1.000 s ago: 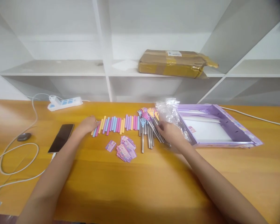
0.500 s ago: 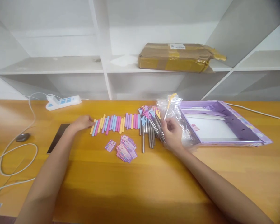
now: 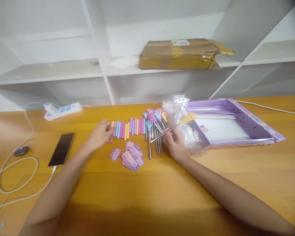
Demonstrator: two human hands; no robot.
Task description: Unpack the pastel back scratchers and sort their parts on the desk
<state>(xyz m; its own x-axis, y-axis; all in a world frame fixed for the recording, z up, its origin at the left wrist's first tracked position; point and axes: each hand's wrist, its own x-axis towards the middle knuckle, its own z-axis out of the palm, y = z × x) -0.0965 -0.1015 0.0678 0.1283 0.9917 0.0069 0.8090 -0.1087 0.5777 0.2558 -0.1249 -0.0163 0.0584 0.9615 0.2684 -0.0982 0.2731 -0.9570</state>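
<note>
My right hand (image 3: 174,144) is closed around the metal shaft of a back scratcher with a yellow hand-shaped head (image 3: 188,118), tilted up to the right. Beneath it lies a pile of similar back scratchers (image 3: 158,114) with blue, pink and yellow heads. My left hand (image 3: 100,133) is closed at the left end of a row of coloured handle sleeves (image 3: 126,131). A yellow handle sleeve (image 3: 112,124) sticks up from its fingertips; the hand hides the sleeves behind it. Printed cards (image 3: 132,156) lie in front of the row, with a single card (image 3: 115,153) beside them.
A purple box (image 3: 250,126) stands at the right, clear plastic bags (image 3: 186,131) against it. At the left are a phone (image 3: 61,149) on a cable, a black mouse (image 3: 21,151) and a power strip (image 3: 64,110). A taped carton (image 3: 177,55) sits on the shelf.
My left hand has moved right along the row, uncovering the phone. In my right hand the yellow back scratcher has swung from nearly upright to a low slant. The view has shifted slightly.
</note>
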